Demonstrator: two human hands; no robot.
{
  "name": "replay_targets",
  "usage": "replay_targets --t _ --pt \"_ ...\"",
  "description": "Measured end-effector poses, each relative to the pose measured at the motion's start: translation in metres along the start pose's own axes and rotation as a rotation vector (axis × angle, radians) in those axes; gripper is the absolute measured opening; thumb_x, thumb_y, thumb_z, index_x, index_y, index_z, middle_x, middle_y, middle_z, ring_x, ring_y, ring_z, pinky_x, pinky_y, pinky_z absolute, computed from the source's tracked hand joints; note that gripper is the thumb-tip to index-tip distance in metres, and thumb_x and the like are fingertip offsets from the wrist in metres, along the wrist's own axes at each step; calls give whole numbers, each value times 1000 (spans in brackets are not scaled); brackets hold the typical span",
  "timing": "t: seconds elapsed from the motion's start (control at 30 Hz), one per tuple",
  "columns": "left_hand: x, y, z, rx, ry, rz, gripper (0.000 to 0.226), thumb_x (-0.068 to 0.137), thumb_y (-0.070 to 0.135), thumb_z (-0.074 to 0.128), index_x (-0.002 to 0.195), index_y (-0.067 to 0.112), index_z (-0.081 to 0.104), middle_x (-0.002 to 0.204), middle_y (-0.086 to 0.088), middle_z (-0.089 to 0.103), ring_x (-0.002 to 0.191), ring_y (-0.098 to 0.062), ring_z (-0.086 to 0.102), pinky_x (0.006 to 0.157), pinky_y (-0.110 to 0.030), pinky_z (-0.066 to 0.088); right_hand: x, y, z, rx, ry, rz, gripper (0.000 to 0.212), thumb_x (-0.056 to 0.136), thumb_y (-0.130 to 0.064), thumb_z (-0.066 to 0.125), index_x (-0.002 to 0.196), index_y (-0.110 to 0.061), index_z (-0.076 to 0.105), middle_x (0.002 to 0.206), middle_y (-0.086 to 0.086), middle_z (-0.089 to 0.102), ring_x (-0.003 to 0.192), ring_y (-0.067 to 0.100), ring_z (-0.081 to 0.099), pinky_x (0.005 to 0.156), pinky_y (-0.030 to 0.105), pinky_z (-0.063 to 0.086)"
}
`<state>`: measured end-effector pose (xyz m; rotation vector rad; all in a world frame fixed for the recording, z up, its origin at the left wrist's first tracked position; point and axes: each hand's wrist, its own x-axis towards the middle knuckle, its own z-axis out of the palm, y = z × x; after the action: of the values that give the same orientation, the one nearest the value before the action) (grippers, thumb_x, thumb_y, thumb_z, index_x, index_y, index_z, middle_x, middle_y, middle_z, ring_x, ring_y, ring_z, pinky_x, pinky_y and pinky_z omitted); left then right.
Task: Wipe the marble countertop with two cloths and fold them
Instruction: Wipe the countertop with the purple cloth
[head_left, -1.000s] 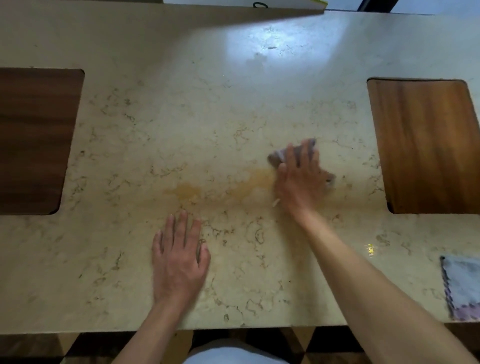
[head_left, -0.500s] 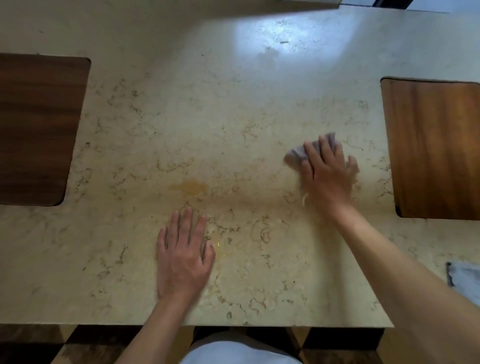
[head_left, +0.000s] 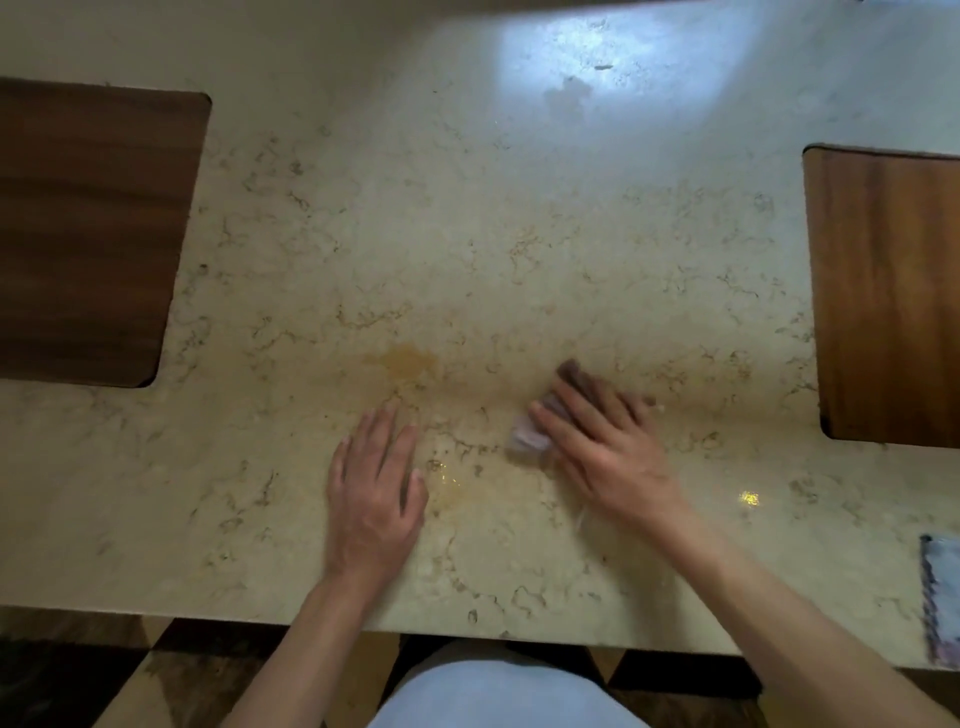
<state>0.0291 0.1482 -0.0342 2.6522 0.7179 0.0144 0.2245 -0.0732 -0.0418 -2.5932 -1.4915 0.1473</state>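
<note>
The beige marble countertop (head_left: 467, 218) fills the view. My right hand (head_left: 608, 447) presses flat on a folded purplish-grey cloth (head_left: 530, 434), which sticks out beyond the fingers to the left and above. My left hand (head_left: 374, 488) lies flat on the marble with fingers spread, holding nothing, a short way left of the cloth. An orange-brown stain (head_left: 405, 361) marks the stone just above my left hand. A second, pale blue-grey cloth (head_left: 943, 603) lies at the right edge, partly out of frame.
Two dark wooden insets are set into the marble, one at the left (head_left: 88, 228) and one at the right (head_left: 888, 291). The counter's front edge (head_left: 467, 631) runs along the bottom. A bright glare patch (head_left: 587, 57) sits at the back.
My right hand has slid the cloth down and leftward, closer to my left hand and the front edge. My left hand stayed flat in place.
</note>
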Motion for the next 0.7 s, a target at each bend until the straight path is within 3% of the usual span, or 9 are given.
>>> replay_targets --t 0.13,0.2,0.3,0.37,0.43,0.53,0.6,0.63,0.7 --pt "12 -44 -31 204 -21 -169 59 101 42 32 156 22 25 166 -7 20 154 -26 13 123 -51 11 51 60 -19 61 -19 575 59 103 -53 21 156 -29 35 170 2 16 156 27 11 120 54 20" --pt "22 -70 -41 251 -46 -251 62 100 49 26 158 26 20 168 -6 14 155 -27 7 123 -53 11 70 41 -17 91 19 667 65 101 -52 14 157 -25 31 171 4 12 156 31 7 121 58 20" --pt "24 -84 -39 292 -65 -250 64 100 53 22 159 27 18 169 -6 9 155 -27 3 124 -51 7 72 -29 -1 49 59 523 56 106 -47 27 154 -21 40 168 13 22 155 36 15 116 59 32" --pt "24 -83 -36 286 -55 -248 64 100 52 23 159 27 18 169 -6 10 156 -26 3 123 -50 9 50 -91 10 82 57 355 51 105 -35 46 155 -24 39 170 10 15 157 34 7 118 57 30" --pt "24 -83 -38 285 -47 -248 64 99 51 26 158 27 21 169 -6 12 155 -27 6 123 -51 11 15 -141 15 156 -10 134 55 104 -32 49 157 -26 35 170 6 12 158 32 3 119 55 29" --pt "24 -83 -40 272 -32 -241 64 98 49 31 158 27 23 168 -7 15 155 -28 8 122 -53 14 -24 -136 15 115 -57 -204 56 103 -31 50 157 -29 34 169 1 20 157 30 12 118 52 29" --pt "23 -82 -41 263 -30 -235 63 99 49 32 157 27 23 168 -7 15 155 -28 8 122 -53 15 -22 -91 13 81 -56 -161 61 100 -31 58 157 -30 34 170 1 18 157 27 11 124 52 19" --pt "24 -81 -41 261 -32 -232 63 99 48 32 157 27 23 168 -8 16 155 -28 8 122 -53 15 -15 -64 11 52 -33 -39 62 98 -29 62 155 -28 38 169 3 20 157 28 14 126 51 16" --pt "24 -81 -42 265 -47 -235 61 101 47 34 157 26 24 168 -9 15 155 -29 8 122 -53 15 4 -16 4 -7 42 319 53 99 -31 58 150 -22 45 165 10 32 152 35 27 121 52 27"
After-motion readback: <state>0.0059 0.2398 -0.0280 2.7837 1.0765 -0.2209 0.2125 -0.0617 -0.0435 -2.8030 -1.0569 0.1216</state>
